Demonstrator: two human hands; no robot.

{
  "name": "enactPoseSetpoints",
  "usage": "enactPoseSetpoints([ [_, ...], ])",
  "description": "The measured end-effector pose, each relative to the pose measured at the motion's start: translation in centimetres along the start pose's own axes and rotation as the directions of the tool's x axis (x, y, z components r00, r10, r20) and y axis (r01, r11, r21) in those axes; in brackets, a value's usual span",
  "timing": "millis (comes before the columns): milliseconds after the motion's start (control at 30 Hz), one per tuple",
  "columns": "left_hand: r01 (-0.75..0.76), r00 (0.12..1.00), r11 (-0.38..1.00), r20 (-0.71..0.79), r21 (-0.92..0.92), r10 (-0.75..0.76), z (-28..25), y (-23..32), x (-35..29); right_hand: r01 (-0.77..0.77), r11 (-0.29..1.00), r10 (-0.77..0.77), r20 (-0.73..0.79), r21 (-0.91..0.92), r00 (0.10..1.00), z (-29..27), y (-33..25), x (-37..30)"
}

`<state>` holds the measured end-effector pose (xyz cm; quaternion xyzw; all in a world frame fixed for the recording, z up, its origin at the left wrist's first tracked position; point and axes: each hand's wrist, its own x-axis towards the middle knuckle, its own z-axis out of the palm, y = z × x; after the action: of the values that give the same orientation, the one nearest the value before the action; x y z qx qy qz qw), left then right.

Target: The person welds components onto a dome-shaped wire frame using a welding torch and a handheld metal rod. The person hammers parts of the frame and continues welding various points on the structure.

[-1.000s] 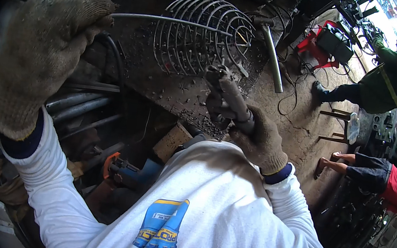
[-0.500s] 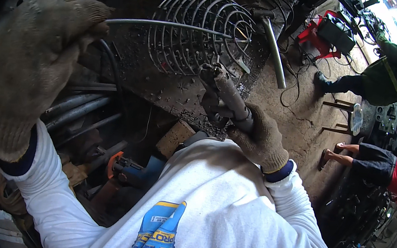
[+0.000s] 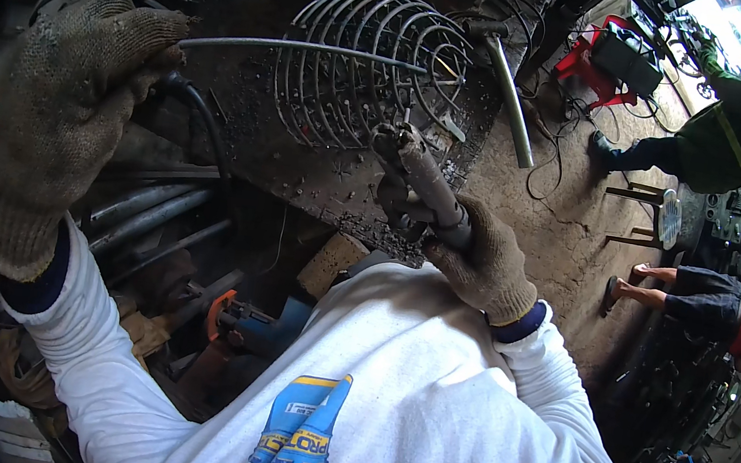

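Observation:
My left hand [image 3: 69,121], in a worn brown knit glove, is raised at the left, its fingers closed on the end of a thin metal rod [image 3: 255,41]. The rod stretches right, over a rounded cage of bent metal bars [image 3: 347,7], its far end at the narrow side of the cage. My right hand [image 3: 494,263], gloved alike, grips a grey welding electrode holder [image 3: 436,184] near the middle. A short, thin piece stands up from the holder's tip, just below the cage. I cannot tell if it touches the bars.
A metal pipe [image 3: 511,101] lies right of the cage. Several pipes [image 3: 151,209], a brick-like block [image 3: 331,264] and an orange-and-blue tool [image 3: 235,317] are at lower left. To the right are a stool [image 3: 668,220], a red chair [image 3: 581,58], cables and two other people.
My left hand and its end of the rod have shifted slightly left and down. My right hand keeps its grip on the electrode holder, almost still.

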<state>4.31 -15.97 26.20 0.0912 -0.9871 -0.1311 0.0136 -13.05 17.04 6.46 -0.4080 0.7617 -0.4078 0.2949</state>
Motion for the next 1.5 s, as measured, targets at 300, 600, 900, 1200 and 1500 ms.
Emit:
enactPoseSetpoints([
  [300, -0.067, 0.995, 0.996, -0.071, 0.057, 0.071, 0.6, 0.0, 0.2, -0.07, 0.996, 0.068, -0.043, -0.053, 0.997, 0.5, 0.6, 0.9],
  [600, -0.126, 0.985, 0.988, -0.103, 0.091, 0.135, 0.7, -0.3, 0.4, -0.063, 0.993, 0.056, -0.071, -0.101, 0.996, 0.5, 0.0, 1.3],
  [900, -0.132, 0.978, 0.987, -0.147, 0.092, 0.145, 1.1, -0.7, 0.1, -0.104, 0.992, 0.1, -0.045, -0.077, 0.994, 0.3, -0.5, 1.7],
  [1200, -0.137, 0.976, 0.96, -0.133, 0.243, 0.173, 0.8, -0.7, 0.3, -0.043, 0.999, 0.044, -0.075, 0.021, 0.996, 0.8, -0.4, 2.5],
  [1500, -0.168, 0.951, 0.853, -0.145, 0.494, 0.272, 0.1, 0.6, 0.5, 0.254, 0.89, -0.289, -0.038, -0.377, 0.956, 0.6, -0.5, 2.6],
])
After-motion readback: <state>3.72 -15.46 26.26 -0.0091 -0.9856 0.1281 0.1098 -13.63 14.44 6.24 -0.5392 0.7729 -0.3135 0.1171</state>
